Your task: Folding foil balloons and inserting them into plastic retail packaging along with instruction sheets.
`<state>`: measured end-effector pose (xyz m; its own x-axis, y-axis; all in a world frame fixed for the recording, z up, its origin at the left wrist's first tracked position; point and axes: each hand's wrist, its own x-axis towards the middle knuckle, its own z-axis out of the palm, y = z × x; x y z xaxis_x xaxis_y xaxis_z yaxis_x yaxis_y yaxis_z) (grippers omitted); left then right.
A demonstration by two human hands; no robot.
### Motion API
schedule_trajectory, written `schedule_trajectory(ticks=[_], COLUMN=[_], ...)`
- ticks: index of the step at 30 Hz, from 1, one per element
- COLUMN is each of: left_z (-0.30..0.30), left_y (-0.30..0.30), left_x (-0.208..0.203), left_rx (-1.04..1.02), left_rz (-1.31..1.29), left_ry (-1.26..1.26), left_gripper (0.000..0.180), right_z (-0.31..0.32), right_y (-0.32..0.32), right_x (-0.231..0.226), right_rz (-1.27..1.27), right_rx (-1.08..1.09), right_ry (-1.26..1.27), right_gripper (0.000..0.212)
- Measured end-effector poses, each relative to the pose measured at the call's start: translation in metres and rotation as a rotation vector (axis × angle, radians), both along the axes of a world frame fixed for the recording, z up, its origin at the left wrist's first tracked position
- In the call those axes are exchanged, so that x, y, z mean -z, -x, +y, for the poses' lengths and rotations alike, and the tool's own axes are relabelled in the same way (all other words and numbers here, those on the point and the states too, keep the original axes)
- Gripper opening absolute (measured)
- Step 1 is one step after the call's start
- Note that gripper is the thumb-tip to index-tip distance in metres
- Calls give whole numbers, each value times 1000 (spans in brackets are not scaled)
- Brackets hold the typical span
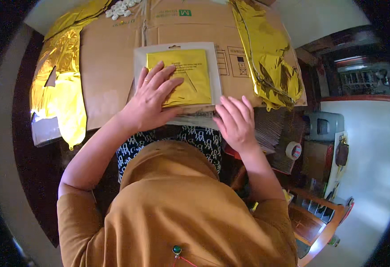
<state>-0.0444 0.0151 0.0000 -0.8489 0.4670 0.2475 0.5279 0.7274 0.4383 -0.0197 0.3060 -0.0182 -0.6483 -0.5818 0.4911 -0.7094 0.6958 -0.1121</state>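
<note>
At the left, crinkled gold foil [70,93] hangs over the edge of the cardboard [103,80]; glare washes out its lower part. The small white pieces [121,9] at the top edge are hard to make out. The left hand [152,95] lies with fingers spread on the flat packet [194,71], covering its lower left part and some dark print. The packet lies mid-cardboard: square, shiny yellow-gold, with a pale border and hanging slot. By its lower right corner, the right hand [236,122] is half open, fingers loosely bent; whether it grips the edge cannot be told. Farther right, more foil [270,58] is cut off above.
</note>
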Motion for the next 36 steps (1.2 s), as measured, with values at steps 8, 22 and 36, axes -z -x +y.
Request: schedule_trajectory(ticks=[8,22,36], left_z=[-16,-41,-43], left_y=[-11,-44,-34], left_x=[-17,13,-4], left_rx=[249,53,-285], left_rz=[97,367,-68], left_ry=[-107,-64,-60], left_gripper=[47,22,21], right_z=[-6,-9,-20], right_y=[14,32,99], right_x=[-8,-21,-52], right_rz=[113,-165,-1074], right_rx=[-99,-152,324], right_ry=[-57,136,-136], right_gripper=[26,19,45])
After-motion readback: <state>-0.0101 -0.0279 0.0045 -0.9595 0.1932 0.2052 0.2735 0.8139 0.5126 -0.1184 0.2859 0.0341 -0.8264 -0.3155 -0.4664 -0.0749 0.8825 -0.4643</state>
